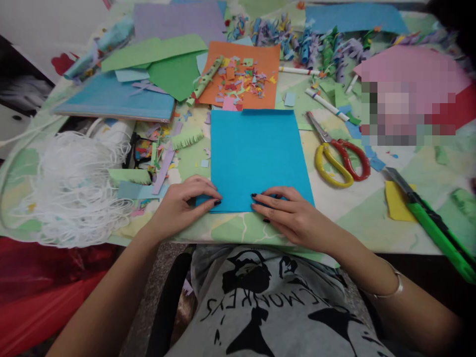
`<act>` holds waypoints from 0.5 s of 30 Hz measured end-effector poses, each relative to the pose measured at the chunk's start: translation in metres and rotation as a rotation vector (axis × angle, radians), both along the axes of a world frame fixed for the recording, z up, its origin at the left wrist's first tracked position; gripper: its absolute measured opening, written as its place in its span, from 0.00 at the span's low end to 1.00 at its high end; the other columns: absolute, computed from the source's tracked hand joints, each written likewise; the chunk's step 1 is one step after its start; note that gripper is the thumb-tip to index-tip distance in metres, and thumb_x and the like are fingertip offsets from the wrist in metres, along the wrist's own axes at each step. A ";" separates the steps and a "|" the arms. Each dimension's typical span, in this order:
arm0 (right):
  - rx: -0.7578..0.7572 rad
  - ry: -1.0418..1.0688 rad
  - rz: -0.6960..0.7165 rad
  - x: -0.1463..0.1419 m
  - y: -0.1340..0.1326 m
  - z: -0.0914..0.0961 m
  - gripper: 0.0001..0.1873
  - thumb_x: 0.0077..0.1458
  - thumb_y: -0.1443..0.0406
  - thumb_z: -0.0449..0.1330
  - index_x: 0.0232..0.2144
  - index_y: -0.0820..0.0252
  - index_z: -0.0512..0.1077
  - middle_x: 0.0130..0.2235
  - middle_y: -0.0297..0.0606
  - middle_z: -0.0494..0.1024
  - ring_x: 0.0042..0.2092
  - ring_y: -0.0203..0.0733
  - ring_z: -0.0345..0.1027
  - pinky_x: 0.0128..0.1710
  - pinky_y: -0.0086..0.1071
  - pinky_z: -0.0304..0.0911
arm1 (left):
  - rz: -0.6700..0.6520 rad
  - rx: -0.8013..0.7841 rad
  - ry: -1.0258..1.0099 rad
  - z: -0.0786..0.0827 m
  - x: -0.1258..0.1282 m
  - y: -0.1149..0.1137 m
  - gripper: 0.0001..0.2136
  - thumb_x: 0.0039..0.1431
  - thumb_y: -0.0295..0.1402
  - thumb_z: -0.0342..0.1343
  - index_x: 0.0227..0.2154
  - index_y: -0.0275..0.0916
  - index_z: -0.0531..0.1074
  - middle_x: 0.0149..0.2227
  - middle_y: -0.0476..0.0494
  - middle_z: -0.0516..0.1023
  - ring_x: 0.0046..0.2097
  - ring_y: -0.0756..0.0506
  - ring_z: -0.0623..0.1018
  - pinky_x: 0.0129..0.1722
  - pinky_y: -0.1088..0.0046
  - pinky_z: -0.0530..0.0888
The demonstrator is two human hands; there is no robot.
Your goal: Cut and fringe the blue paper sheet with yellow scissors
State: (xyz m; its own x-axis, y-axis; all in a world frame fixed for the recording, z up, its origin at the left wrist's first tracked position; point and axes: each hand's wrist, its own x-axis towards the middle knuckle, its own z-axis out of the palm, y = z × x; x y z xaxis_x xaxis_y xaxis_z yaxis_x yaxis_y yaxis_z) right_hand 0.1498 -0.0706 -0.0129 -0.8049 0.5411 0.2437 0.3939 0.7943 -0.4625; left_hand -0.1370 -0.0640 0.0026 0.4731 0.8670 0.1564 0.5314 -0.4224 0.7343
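A bright blue sheet of paper point(256, 153) lies in front of me at the table's near edge, with a folded strip along its top right. My left hand point(189, 201) pinches its near left corner between thumb and fingers. On the near edge farther right, my right hand point(288, 213) grips the paper, fingers on top and the thumb lower at the edge. Right of the sheet rest scissors point(340, 153) with one yellow and one red handle. Beyond its far edge is an orange sheet point(267, 54) covered in small paper scraps.
White string point(78, 188) is heaped at the left, near a blue paper stack point(119, 99). A green box cutter point(431, 218) lies at the right over yellow paper. Markers point(327, 104) and fringed paper rolls point(305, 47) are farther back.
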 end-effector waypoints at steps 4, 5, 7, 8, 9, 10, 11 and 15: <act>-0.016 -0.004 -0.008 0.000 0.000 0.000 0.19 0.67 0.69 0.49 0.57 0.64 0.68 0.57 0.49 0.72 0.58 0.54 0.60 0.53 0.53 0.61 | 0.069 0.050 0.077 -0.004 -0.001 -0.008 0.05 0.58 0.30 0.57 0.37 0.40 0.75 0.35 0.43 0.79 0.41 0.44 0.75 0.40 0.67 0.73; -0.015 -0.004 -0.008 0.000 0.000 0.000 0.19 0.67 0.69 0.48 0.56 0.65 0.68 0.57 0.49 0.72 0.58 0.54 0.59 0.53 0.53 0.60 | 0.067 0.061 0.099 -0.004 -0.001 -0.009 0.05 0.58 0.30 0.57 0.37 0.40 0.75 0.36 0.43 0.78 0.41 0.44 0.75 0.39 0.67 0.73; -0.012 -0.005 -0.006 0.000 -0.001 -0.001 0.19 0.67 0.69 0.48 0.56 0.67 0.68 0.57 0.49 0.72 0.58 0.55 0.59 0.53 0.53 0.60 | 0.059 0.085 0.133 -0.004 -0.001 -0.011 0.06 0.58 0.29 0.56 0.37 0.40 0.75 0.35 0.43 0.78 0.40 0.44 0.75 0.38 0.68 0.73; -0.011 -0.006 -0.005 0.000 -0.001 -0.001 0.19 0.67 0.69 0.48 0.56 0.67 0.68 0.57 0.49 0.71 0.58 0.55 0.59 0.53 0.53 0.60 | 0.054 0.099 0.147 -0.005 0.000 -0.011 0.06 0.58 0.29 0.56 0.37 0.40 0.75 0.34 0.43 0.78 0.40 0.44 0.74 0.38 0.68 0.73; -0.013 -0.008 -0.004 0.000 -0.001 -0.001 0.19 0.67 0.69 0.48 0.56 0.68 0.68 0.57 0.49 0.71 0.58 0.55 0.59 0.53 0.53 0.60 | 0.050 0.112 0.161 -0.005 0.000 -0.011 0.06 0.58 0.29 0.56 0.37 0.40 0.75 0.34 0.43 0.78 0.40 0.44 0.74 0.37 0.68 0.72; -0.014 -0.009 -0.005 0.000 -0.001 -0.001 0.19 0.67 0.69 0.48 0.56 0.68 0.68 0.57 0.49 0.71 0.58 0.55 0.59 0.53 0.54 0.60 | 0.044 0.121 0.175 -0.005 0.000 -0.011 0.06 0.58 0.29 0.56 0.37 0.41 0.75 0.33 0.44 0.78 0.40 0.44 0.74 0.37 0.68 0.72; -0.016 -0.009 -0.004 0.000 -0.001 -0.001 0.19 0.67 0.69 0.48 0.56 0.67 0.68 0.58 0.49 0.71 0.58 0.55 0.59 0.54 0.54 0.60 | 0.038 0.129 0.187 -0.005 0.001 -0.010 0.06 0.58 0.29 0.56 0.37 0.41 0.75 0.33 0.44 0.78 0.40 0.44 0.73 0.36 0.68 0.72; -0.013 -0.006 -0.006 0.000 -0.001 -0.001 0.19 0.67 0.69 0.48 0.56 0.67 0.68 0.57 0.49 0.72 0.58 0.55 0.59 0.53 0.54 0.59 | 0.045 0.156 0.216 -0.007 0.001 -0.010 0.06 0.58 0.29 0.55 0.37 0.42 0.75 0.33 0.45 0.78 0.39 0.44 0.72 0.35 0.68 0.71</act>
State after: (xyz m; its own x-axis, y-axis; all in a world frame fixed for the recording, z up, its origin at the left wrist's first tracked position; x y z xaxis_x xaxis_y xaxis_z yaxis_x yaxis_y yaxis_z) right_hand 0.1496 -0.0712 -0.0136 -0.8031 0.5491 0.2313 0.4017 0.7857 -0.4705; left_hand -0.1363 -0.0739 -0.0042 0.4715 0.8613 0.1891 0.6893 -0.4938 0.5301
